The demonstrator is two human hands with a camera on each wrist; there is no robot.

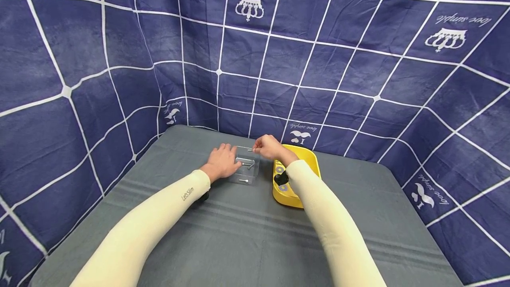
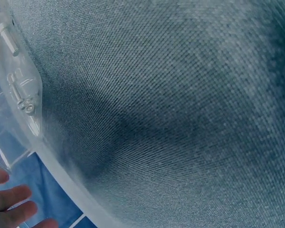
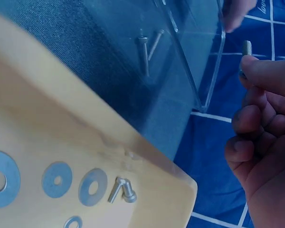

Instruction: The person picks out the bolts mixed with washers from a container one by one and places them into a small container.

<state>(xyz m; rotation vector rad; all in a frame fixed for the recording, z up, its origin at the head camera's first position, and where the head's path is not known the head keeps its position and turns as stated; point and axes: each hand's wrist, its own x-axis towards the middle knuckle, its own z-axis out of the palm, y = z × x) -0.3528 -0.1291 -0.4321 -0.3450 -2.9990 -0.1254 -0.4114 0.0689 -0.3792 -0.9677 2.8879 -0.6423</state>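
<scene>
Thumb and fingertip of my right hand (image 1: 271,146) pinch a small metal bolt (image 3: 247,48), its threaded end pointing up in the right wrist view. That hand is above the far right end of a clear plastic box (image 1: 250,175) with dividers. My left hand (image 1: 221,161) lies at the box's left side, fingers spread and fairly straight; whether it presses on the box I cannot tell. Inside the box are several bolts, among them a long bolt (image 3: 143,50) and a bolt (image 1: 244,180) in the near compartment.
Right of the box stands a yellow tray (image 1: 288,199), partly under my right forearm. It holds flat washers (image 3: 57,179), a smaller ring (image 3: 73,222) and a couple of short bolts (image 3: 127,190). A grey cloth covers the table (image 1: 239,234); a blue checked curtain (image 1: 295,56) hangs behind.
</scene>
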